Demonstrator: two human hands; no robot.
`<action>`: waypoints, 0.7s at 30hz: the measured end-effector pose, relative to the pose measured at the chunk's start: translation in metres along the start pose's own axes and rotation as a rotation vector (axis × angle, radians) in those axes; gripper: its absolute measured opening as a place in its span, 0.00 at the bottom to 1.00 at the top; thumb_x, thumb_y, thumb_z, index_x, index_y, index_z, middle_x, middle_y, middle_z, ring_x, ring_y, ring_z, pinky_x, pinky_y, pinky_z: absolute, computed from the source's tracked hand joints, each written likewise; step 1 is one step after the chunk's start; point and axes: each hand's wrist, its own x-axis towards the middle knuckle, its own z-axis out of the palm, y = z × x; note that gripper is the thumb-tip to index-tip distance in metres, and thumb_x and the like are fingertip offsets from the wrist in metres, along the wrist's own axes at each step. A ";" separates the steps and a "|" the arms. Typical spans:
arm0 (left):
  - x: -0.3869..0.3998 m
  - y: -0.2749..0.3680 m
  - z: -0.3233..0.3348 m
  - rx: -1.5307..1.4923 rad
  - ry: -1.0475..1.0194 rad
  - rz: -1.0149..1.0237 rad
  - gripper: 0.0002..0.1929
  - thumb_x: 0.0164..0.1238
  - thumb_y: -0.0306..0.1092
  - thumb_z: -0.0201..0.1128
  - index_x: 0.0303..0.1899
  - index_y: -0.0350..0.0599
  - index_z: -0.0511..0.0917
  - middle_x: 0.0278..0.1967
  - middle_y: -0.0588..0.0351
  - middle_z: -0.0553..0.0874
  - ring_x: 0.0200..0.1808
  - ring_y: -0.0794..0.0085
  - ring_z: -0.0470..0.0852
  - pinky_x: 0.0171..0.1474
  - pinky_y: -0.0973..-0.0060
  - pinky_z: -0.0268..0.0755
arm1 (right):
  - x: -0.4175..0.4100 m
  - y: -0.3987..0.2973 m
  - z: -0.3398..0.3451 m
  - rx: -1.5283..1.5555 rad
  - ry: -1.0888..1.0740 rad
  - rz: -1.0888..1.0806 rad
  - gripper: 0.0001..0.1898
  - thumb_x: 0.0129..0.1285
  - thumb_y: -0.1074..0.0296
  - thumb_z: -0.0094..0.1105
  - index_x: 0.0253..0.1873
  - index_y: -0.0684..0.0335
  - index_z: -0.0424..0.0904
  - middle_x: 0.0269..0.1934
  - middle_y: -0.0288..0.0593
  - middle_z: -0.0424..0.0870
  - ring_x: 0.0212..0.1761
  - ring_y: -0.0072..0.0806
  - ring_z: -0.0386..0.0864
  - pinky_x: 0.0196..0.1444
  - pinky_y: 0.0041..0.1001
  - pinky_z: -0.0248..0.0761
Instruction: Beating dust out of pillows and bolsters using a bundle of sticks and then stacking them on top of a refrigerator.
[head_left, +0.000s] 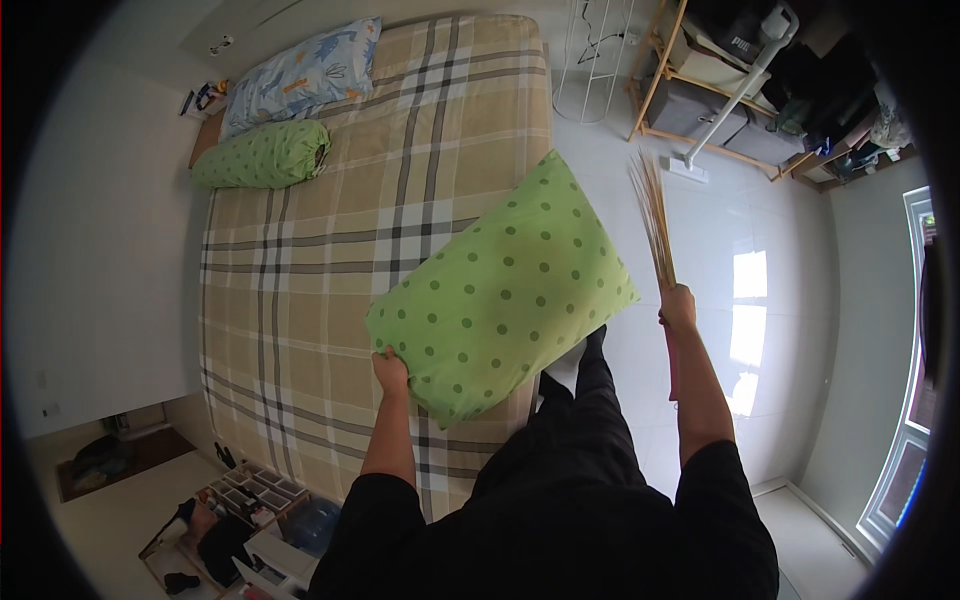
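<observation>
My left hand grips the lower left end of a green pillow with dark dots, which lies slanted over the bed's edge, its right part reaching out above the floor. In my right hand is a bed broom of thin sticks; its sticks point away from me and its pink handle runs back under my forearm. A plaid bedsheet covers the mattress. Near the far left edge lie a green dotted bolster and a blue patterned pillow.
A white stick vacuum leans on a wooden rack beside grey storage boxes. A white wire stand stands past the bed's far corner. At lower left are a compartment organizer and a blue water jug. A window is at right.
</observation>
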 end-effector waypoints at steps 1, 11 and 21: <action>0.000 0.000 0.001 -0.001 0.011 0.046 0.16 0.78 0.35 0.53 0.50 0.26 0.72 0.45 0.37 0.82 0.47 0.50 0.83 0.50 0.58 0.72 | -0.009 -0.004 -0.007 -0.042 0.028 0.011 0.30 0.72 0.41 0.51 0.39 0.72 0.81 0.17 0.47 0.78 0.14 0.34 0.78 0.15 0.35 0.71; 0.014 0.000 -0.009 0.131 0.107 0.137 0.15 0.77 0.37 0.55 0.48 0.29 0.72 0.42 0.34 0.84 0.45 0.41 0.83 0.47 0.54 0.72 | -0.166 -0.023 0.138 -0.622 -0.643 -0.547 0.18 0.70 0.54 0.48 0.56 0.54 0.81 0.47 0.48 0.87 0.48 0.47 0.85 0.50 0.44 0.77; 0.013 -0.003 -0.006 0.092 0.088 0.070 0.19 0.78 0.41 0.55 0.49 0.28 0.72 0.42 0.37 0.83 0.44 0.47 0.83 0.47 0.57 0.73 | -0.015 0.083 -0.030 -0.091 0.178 0.125 0.31 0.76 0.45 0.44 0.35 0.74 0.79 0.15 0.48 0.76 0.13 0.34 0.76 0.17 0.36 0.70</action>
